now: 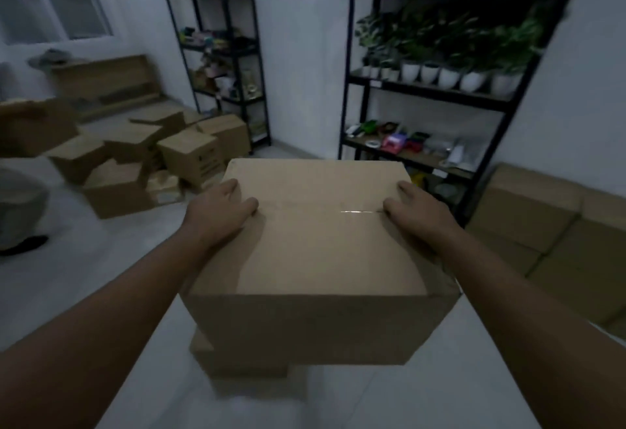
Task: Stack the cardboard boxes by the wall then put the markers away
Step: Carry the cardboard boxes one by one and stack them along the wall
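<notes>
Now both hands clamped on cardboard box point(321, 245), centre near: left hand point(220, 212) grips left top edge, right hand point(415, 213) grips right top edge. Box sits over smaller box point(237, 361) on floor. Loose boxes point(135, 157) heaped far left; flat boxes point(548, 232) right by wall.

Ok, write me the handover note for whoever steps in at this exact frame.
Left hand and right hand: both pressed on the top edges of the big cardboard box, a two-handed grip.
The box sits over a smaller box on the floor.
Loose boxes lie jumbled at the far left; flat boxes rest by the right wall.
Left: stack the rest. No markers can be made out.
</notes>
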